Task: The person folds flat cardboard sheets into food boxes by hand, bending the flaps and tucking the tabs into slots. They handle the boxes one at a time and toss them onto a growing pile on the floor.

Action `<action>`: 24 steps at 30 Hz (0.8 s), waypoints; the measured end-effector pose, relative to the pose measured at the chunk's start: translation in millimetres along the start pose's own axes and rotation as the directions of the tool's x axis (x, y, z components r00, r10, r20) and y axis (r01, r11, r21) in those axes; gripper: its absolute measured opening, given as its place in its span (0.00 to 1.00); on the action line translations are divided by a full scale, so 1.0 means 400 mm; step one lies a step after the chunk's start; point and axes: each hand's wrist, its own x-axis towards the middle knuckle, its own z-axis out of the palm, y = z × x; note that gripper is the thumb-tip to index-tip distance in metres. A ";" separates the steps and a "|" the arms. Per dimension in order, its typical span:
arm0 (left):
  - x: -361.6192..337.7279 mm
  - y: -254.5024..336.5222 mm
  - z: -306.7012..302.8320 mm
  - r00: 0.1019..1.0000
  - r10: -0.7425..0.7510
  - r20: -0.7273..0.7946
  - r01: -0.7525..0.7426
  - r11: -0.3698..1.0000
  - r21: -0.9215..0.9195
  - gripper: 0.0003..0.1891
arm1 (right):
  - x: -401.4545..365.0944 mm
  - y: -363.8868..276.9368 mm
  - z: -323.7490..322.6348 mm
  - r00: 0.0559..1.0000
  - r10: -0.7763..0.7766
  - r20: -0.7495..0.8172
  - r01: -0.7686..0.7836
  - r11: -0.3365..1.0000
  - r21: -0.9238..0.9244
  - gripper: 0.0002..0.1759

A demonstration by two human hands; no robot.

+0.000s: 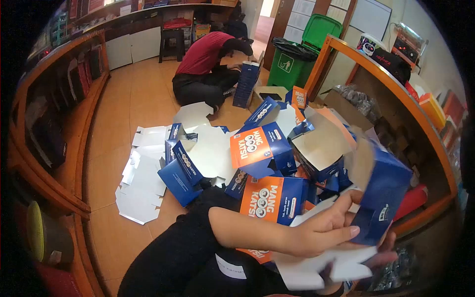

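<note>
My left hand [329, 227] reaches in from the left, fingers and thumb closed on the lower edge of a blue carton box [378, 198], tilted and partly blurred. Under the box, the blurred fingers of my right hand [387, 248] hold its lower right side; the rest of that hand is mostly hidden. A blurred white cardboard piece [324, 270] lies below both hands; whether it joins the box is unclear. Left of the box, an orange and blue box [267, 200] lies partly behind my left forearm.
Folded boxes [257, 146] are heaped ahead, with flat white cardboard [141, 190] on the floor to the left. A person [203, 64] sits beyond, beside a stack of blue cartons [246, 84]. Wooden shelves [391, 86] flank the right; a green bin [292, 62] stands behind.
</note>
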 end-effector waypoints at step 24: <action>-0.037 0.003 -0.027 0.980 0.053 0.192 -0.193 0.014 0.981 0.29 | 0.049 0.121 -0.126 0.735 -0.134 0.665 -0.147 0.925 0.350 0.42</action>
